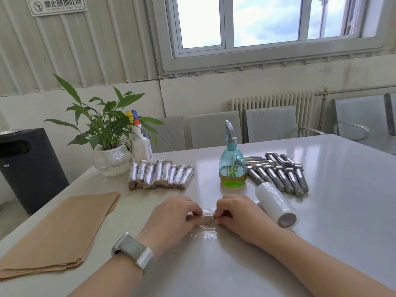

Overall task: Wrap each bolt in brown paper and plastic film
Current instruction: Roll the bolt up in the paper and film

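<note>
Both hands, left hand [171,213] and right hand [237,213], pinch a paper-wrapped bolt [202,219] on the table [342,211], rolling it in plastic film [205,233]. About nine finished bundles [161,175] lie behind; a pile of bare bolts [278,173] looks left to wrap.

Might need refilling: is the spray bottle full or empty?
Mostly empty: the spray bottle holds green liquid only near its bottom.

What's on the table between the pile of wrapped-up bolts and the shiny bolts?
In the head view, a blue-green spray bottle with green liquid stands between the wrapped bolts and the bare bolts.
</note>
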A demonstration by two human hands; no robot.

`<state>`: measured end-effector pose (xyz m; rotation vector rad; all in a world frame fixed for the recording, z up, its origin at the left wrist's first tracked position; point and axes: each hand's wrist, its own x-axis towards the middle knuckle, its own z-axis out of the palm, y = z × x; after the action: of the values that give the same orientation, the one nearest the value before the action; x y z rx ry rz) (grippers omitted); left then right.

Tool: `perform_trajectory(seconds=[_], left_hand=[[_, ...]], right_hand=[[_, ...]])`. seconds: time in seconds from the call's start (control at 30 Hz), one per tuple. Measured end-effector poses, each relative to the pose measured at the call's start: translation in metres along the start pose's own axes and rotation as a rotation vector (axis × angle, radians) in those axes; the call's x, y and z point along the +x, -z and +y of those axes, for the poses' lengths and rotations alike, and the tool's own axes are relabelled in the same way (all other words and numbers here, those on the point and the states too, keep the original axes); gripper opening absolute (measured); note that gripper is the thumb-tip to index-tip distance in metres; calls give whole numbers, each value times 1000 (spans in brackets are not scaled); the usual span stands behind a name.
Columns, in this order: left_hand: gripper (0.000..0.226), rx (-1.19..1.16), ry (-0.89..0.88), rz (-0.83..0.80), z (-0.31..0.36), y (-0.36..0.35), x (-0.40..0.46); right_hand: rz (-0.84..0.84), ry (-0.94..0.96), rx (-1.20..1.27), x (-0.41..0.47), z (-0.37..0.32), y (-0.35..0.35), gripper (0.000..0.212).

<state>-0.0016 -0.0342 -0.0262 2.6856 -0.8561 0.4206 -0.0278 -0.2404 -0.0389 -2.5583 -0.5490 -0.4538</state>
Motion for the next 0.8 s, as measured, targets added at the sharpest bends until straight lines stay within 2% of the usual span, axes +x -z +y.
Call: perform_trajectory(seconds=[0.17,0.27,0.33,0.5,0.6,0.7,0.8], left_hand=[[21,-40,9,-23,2,-7,3],[24,-40,11,-30,2,-9,5],[24,-44,19,-33,3,-9,6],[24,-67,31,-38,2,-10,7],[23,-79,30,-45,2,-9,6],[25,-88,51,-53,1,-9,7],[25,-103,57,-41,-1,-11,9]], right_hand=[[-62,-68,35,2,2,5,8],[-30,-159,101,6,0,5,13],[-21,-155,58,7,-5,1,15],[-23,-175,-59,9,-12,-8,36],[17,-207,-30,9,-13,-9,33],[-19,-179,-105,10,-17,-9,26],[-67,-186,-61,11,-15,-7,23]])
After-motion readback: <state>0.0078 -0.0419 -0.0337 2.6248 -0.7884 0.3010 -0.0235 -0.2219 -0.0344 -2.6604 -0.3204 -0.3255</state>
